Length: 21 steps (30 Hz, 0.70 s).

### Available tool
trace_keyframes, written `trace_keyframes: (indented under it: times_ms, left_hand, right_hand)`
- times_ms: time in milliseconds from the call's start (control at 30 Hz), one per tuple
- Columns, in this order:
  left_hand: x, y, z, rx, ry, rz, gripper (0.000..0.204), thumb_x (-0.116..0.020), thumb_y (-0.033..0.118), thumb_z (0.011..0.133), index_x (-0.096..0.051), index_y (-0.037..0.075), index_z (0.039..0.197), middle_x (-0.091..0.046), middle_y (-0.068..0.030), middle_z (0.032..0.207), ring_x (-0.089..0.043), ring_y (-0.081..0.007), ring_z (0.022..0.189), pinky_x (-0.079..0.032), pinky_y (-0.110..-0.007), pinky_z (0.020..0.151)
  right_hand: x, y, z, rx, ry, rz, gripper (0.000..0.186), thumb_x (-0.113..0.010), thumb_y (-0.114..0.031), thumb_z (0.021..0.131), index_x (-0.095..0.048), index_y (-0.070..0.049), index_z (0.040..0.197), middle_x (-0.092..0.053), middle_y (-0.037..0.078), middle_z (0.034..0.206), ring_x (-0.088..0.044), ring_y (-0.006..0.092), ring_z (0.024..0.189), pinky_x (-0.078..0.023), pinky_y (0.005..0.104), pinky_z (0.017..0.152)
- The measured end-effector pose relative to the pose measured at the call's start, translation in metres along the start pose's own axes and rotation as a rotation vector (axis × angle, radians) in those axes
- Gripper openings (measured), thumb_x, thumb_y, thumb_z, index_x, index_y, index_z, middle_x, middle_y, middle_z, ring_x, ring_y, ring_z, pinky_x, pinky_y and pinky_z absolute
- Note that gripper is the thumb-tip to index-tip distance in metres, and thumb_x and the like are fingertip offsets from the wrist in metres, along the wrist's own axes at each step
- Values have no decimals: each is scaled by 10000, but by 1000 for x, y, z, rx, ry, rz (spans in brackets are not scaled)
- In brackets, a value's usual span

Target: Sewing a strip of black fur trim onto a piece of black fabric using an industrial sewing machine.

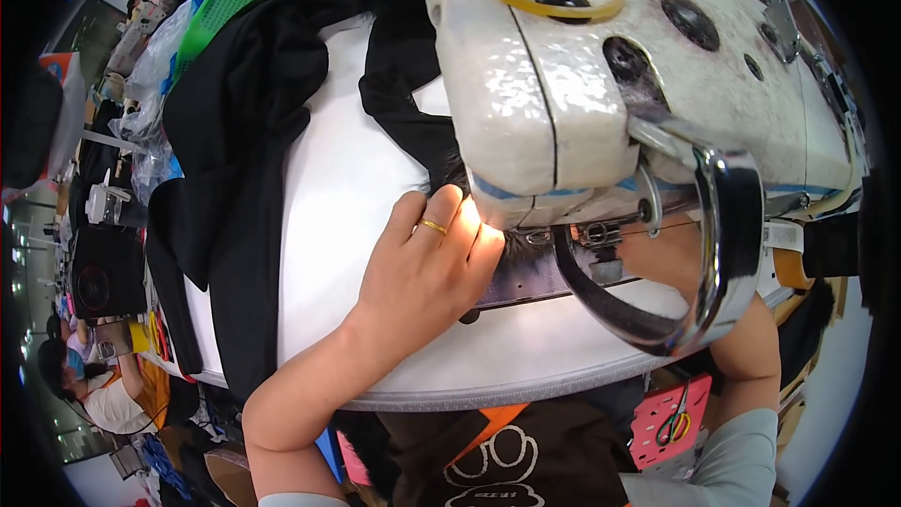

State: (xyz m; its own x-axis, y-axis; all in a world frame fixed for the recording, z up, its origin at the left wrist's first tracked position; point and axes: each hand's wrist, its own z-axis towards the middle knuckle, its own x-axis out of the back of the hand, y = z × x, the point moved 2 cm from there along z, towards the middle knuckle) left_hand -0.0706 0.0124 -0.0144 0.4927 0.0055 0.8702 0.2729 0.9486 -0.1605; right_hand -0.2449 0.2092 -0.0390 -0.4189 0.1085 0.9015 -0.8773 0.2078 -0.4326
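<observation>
My left hand (422, 263), with a gold ring, is closed at the front of a white industrial sewing machine (582, 84). Its bent fingers press together on black furry cloth (513, 249) beside the lit work area. Black fabric (405, 122) runs back from there beside the machine head. Behind the curved metal lever (732, 253), my right hand (662, 249) reaches in from the right at the machine's bed. The machine and lever hide most of its fingers, so what it holds does not show.
A large black garment (244, 103) lies along the left of the white table (328, 272). Beyond it are a green basket (221, 14) and clear plastic bags (155, 84). Scissors (674, 427) lie on a pink board below the table's edge. Another person (117, 394) sits at far left.
</observation>
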Motion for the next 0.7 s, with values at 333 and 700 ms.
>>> trace_keyframes:
  times_ms: [333, 700]
  left_hand:
    - [3, 2, 2, 62, 17, -39, 166, -656, 106, 773, -641, 46, 927, -636, -108, 927, -572, -270, 1008, -474, -426, 879]
    - [6, 0, 1, 29, -56, -51, 167, -659, 91, 775, -667, 49, 936, -646, -102, 981, -591, -278, 1090, -438, -518, 1067]
  right_hand:
    - [3, 0, 4, -21, -89, 8, 456, -635, -425, 943, -673, -185, 1328, -647, 117, 1370, -603, 328, 1279, -449, 430, 1121]
    - [8, -2, -12, -179, -93, -14, 459, -758, -250, 883, -662, -65, 1292, -686, 154, 1274, -637, 302, 1201, -447, 422, 1104]
